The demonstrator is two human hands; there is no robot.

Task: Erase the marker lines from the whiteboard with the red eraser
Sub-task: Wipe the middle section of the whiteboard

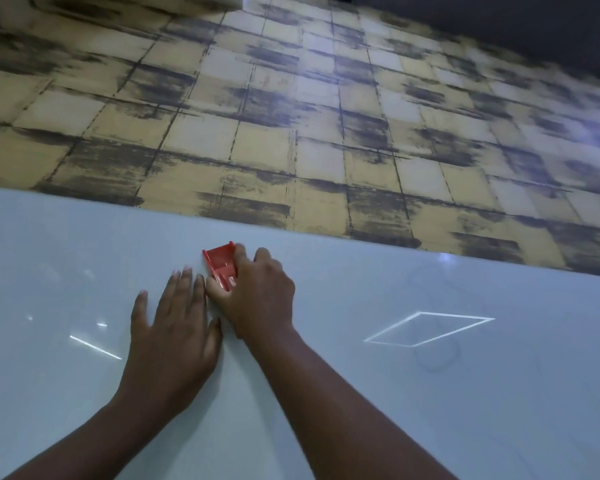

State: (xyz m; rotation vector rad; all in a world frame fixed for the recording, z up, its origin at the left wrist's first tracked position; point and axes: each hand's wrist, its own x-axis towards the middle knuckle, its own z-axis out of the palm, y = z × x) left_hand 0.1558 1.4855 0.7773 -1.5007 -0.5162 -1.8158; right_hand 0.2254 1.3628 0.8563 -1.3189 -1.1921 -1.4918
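Both our hands work on the whiteboard (430, 410): right hand (257, 292) fingers grip the red eraser (220, 261), left hand (174, 327) fingers spread flat; tiled floor (291, 116) beyond.

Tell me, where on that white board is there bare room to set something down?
The whiteboard is bare right of the right hand, save faint marker lines, and left of the left hand. It is crowded only at the middle, where the hands meet at the red eraser.

eraser (220, 263): we read no txt or brand
board (430, 410): we read no words, nos. or signs
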